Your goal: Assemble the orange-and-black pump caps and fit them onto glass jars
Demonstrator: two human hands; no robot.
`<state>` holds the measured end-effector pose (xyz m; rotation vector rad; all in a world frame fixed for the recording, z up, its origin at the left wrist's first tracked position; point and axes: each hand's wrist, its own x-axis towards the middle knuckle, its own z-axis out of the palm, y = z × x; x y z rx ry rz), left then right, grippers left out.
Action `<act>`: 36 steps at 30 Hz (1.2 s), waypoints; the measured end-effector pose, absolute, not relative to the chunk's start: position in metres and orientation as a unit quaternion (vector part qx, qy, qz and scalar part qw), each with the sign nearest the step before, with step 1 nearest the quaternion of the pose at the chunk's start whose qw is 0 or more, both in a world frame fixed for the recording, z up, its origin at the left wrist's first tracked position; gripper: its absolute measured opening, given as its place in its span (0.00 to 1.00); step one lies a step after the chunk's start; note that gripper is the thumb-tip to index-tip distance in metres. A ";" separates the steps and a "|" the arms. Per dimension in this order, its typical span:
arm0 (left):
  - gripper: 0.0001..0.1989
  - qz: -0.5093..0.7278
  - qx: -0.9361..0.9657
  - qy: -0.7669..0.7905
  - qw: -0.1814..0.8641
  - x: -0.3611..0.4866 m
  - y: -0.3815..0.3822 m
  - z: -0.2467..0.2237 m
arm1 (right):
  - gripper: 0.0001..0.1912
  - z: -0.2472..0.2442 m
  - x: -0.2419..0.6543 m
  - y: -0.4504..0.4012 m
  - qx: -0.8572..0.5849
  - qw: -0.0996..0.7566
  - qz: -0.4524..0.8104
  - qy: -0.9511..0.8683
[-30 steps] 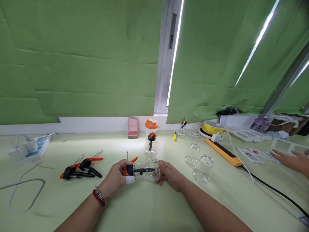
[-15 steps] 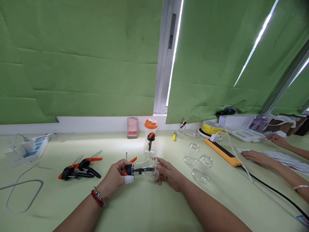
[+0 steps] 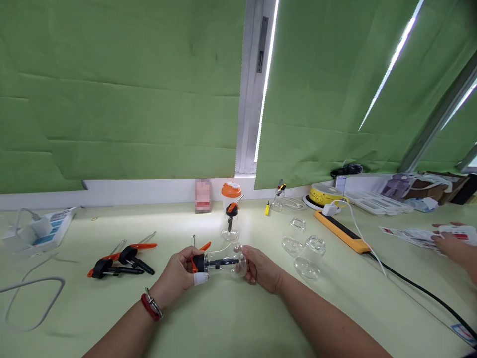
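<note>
At front centre over the table (image 3: 208, 323), left hand (image 3: 179, 271) pinches the black-and-orange cap (image 3: 199, 262) at the neck (image 3: 209, 263) of a clear bottle (image 3: 225, 270) whose base (image 3: 241, 269) the right hand (image 3: 264, 269) clasps; best to have cap and neck in line, base steady, grip light. Long axis runs roughly left-right, cap left, base right; cap seating hard to judge from this angle
</note>
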<state>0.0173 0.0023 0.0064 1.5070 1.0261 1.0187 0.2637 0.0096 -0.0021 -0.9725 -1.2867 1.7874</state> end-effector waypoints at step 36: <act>0.34 0.402 0.774 0.475 0.118 0.005 -0.005 0.017 | 0.36 -0.002 0.265 0.004 -0.439 0.388 0.345 -0.734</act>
